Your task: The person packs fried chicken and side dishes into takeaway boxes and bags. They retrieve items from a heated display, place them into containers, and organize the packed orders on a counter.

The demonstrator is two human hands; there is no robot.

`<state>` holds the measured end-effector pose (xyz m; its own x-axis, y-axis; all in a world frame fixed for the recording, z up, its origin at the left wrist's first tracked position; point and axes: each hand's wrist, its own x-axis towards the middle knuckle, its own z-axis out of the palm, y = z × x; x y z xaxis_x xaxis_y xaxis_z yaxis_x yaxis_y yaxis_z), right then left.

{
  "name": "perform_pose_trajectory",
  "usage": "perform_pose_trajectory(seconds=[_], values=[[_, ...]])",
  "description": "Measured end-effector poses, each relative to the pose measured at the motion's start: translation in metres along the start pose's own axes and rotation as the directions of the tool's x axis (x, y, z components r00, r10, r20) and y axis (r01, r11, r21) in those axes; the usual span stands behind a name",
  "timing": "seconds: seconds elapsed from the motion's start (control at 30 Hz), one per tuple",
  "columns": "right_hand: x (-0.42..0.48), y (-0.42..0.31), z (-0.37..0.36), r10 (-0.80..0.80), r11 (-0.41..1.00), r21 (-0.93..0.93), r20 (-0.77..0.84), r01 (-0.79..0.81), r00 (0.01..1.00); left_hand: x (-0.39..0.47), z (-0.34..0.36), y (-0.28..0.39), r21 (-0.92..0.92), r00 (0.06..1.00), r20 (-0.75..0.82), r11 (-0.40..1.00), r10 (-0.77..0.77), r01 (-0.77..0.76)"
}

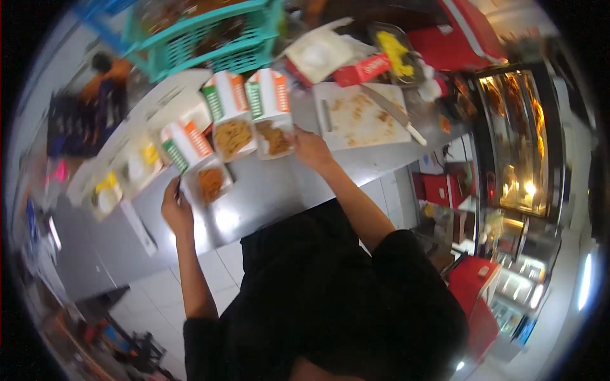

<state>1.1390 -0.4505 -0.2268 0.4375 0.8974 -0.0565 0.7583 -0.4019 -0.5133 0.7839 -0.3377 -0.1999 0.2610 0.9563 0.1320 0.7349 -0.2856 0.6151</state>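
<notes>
Three open paper food boxes with green and orange printed lids lie on the steel counter (267, 190). My left hand (177, 207) is at the left side of the nearest box (209, 183), which holds reddish-brown food; a small dark thing shows at the fingers, too blurred to name. The middle box (233, 138) holds pale brown pieces of food. My right hand (310, 147) touches the right side of the third box (275, 138), with browner food in it; whether the fingers grip its wall is unclear.
Right of the boxes, a knife (393, 112) lies on a stained white cutting board (362, 135). Teal baskets (205, 35) stand behind. White open containers (128, 176) with white and yellow food are at left. A lit glass cabinet (517, 143) stands at right.
</notes>
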Motion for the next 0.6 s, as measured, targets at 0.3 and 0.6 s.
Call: perform_pose_trajectory(seconds=[0.3,0.6], values=[[-0.068,0.029,-0.104,-0.174,0.82,0.572,0.205,0.027,0.963,-0.035,0.118,0.207,-0.252,0.827,0.472,0.946,0.305,-0.206],[-0.267,0.338,-0.184,0.377,0.71,0.568,0.193,-0.417,0.906,-0.078,0.221,0.197,0.633,0.893,0.215,0.64,0.395,-0.435]])
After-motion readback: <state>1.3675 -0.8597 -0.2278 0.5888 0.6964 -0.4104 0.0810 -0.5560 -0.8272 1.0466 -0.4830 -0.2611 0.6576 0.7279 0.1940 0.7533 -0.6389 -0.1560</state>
